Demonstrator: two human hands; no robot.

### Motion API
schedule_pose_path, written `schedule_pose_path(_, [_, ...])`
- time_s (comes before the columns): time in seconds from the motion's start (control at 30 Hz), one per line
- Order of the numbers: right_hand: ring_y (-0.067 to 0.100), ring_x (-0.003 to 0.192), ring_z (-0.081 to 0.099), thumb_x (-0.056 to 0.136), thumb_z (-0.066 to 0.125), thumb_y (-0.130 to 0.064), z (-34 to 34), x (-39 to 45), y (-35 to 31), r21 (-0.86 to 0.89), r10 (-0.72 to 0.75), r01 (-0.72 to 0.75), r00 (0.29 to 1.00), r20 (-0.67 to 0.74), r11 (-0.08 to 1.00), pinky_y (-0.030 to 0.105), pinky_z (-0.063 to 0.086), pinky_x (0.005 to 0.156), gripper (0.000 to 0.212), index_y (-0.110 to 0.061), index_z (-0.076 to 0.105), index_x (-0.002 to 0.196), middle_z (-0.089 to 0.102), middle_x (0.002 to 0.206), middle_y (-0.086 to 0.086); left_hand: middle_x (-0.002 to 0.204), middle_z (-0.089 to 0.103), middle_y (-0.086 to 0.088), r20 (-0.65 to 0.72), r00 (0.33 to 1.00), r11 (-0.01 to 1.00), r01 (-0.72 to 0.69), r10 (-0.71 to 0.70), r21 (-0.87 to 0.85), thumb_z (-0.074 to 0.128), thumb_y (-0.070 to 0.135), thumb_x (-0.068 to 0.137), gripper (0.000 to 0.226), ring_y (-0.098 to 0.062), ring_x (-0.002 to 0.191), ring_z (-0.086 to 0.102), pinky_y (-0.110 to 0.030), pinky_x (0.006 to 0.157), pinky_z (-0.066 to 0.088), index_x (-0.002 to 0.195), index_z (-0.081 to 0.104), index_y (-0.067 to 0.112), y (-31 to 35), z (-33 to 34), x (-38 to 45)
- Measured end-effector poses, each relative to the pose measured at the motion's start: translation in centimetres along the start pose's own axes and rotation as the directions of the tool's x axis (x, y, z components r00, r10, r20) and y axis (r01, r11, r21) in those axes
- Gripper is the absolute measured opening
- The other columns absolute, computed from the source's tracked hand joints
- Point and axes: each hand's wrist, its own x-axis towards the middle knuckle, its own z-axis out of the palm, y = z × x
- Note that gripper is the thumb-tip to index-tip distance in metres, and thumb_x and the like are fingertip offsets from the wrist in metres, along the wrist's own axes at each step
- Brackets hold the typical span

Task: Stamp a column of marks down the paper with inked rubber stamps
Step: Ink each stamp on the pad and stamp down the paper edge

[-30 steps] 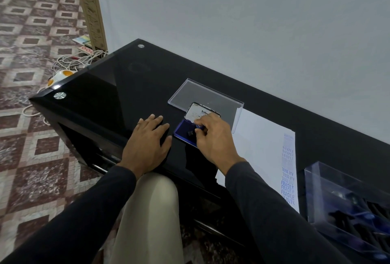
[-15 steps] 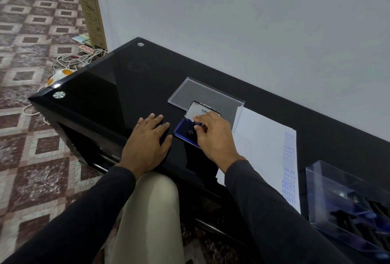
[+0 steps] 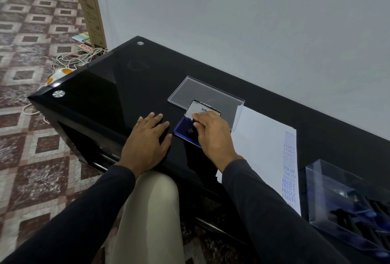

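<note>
A blue ink pad (image 3: pixel 181 131) lies open on the black glass table (image 3: pixel 126 86), its white-lined lid (image 3: pixel 197 108) tilted up behind it. My right hand (image 3: pixel 213 135) is curled over the pad and grips a small dark stamp (image 3: pixel 189 130), which is pressed on the ink and mostly hidden. My left hand (image 3: pixel 145 143) rests flat on the table just left of the pad. To the right lies the white paper (image 3: pixel 259 137). A column of blue marks (image 3: pixel 289 170) runs down its right edge.
A clear plastic lid (image 3: pixel 196 90) lies behind the ink pad. A clear box (image 3: pixel 348 206) holding several dark stamps stands at the right. The wall runs along the table's far side. Cables (image 3: pixel 73 59) lie on the tiled floor to the left.
My right hand has shifted slightly farther over the pad with the stamp. My left hand has stayed flat in place.
</note>
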Motion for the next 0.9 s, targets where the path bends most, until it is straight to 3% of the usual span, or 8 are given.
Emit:
schedule_pose_path(0.33, [0.018,0.102,0.063,0.088,0.066,-0.011,-1.2,0.0,-0.6,0.004,0.045,-0.046,0.999,0.029,0.999,0.034,0.053,0.093,0.024,-0.010,0.073,0.112,0.070,0.108,0.006,0.158,0.040,-0.004,-0.001,1.000,1.000,0.000,0.000,-0.011,0.049,0.046,0.101,0.051,-0.023,0.151,0.026,-0.043,0.124,0.011,0.145,0.053,0.022,0.0,0.0,0.0])
schedule_pose_path(0.57, [0.014,0.096,0.061,0.086,0.067,-0.010,-1.5,-0.3,-0.9,0.033,0.062,-0.063,0.997,0.036,0.997,0.021,0.051,0.086,0.021,-0.008,0.072,0.106,0.069,0.105,0.006,0.159,0.040,-0.004,0.003,1.000,1.000,0.001,-0.001,0.011,0.047,0.048,0.101,0.051,-0.022,0.151,0.026,-0.041,0.123,0.010,0.145,0.053,0.023,-0.1,0.1,0.0])
schedule_pose_path(0.77, [0.018,0.106,0.061,0.092,0.064,-0.012,-1.1,0.0,-0.6,-0.007,0.043,-0.042,0.997,0.060,0.999,0.030,0.049,0.097,0.025,-0.011,0.071,0.116,0.069,0.112,0.006,0.158,0.041,-0.004,-0.003,1.000,1.000,0.000,0.000,0.003,0.049,0.046,0.101,0.050,-0.022,0.150,0.027,-0.041,0.123,0.012,0.144,0.055,0.022,0.0,0.0,0.0])
schedule_pose_path(0.9, [0.021,0.104,0.062,0.092,0.065,-0.011,-1.0,0.0,-0.5,0.002,0.033,-0.033,0.999,0.042,0.999,0.035,0.050,0.096,0.024,-0.010,0.072,0.114,0.070,0.109,0.007,0.158,0.041,-0.004,-0.003,1.000,1.000,0.000,0.000,0.005,0.048,0.047,0.101,0.050,-0.022,0.150,0.027,-0.041,0.123,0.011,0.144,0.054,0.022,0.0,0.0,0.0])
